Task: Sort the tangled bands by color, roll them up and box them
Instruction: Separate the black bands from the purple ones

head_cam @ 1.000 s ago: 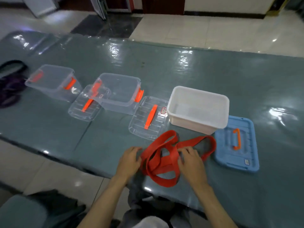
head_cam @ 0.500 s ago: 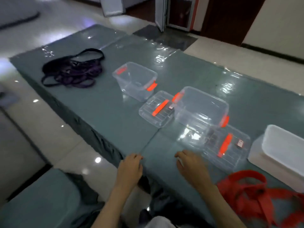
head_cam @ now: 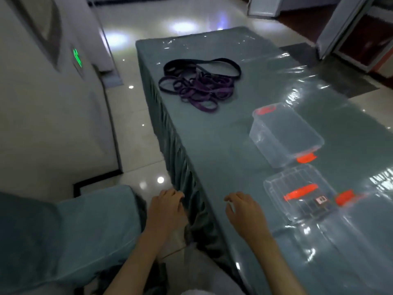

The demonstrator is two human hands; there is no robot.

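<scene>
A tangled heap of purple and black bands lies near the far left end of the table. A clear box with orange latches stands to its right, and its clear lid with an orange handle lies nearer me. My left hand hovers at the table's near edge, fingers loosely curled, holding nothing. My right hand is over the tabletop, fingers relaxed and empty. The red bands are out of view.
The table is covered in teal cloth under shiny plastic film. A teal-covered chair stands at my left by the table's edge. Tiled floor and a white wall lie further left. Part of a second clear box shows at the right.
My view has swung left along the table. Both hands let go of the red bands, which left the frame; the purple and black heap is now in full view.
</scene>
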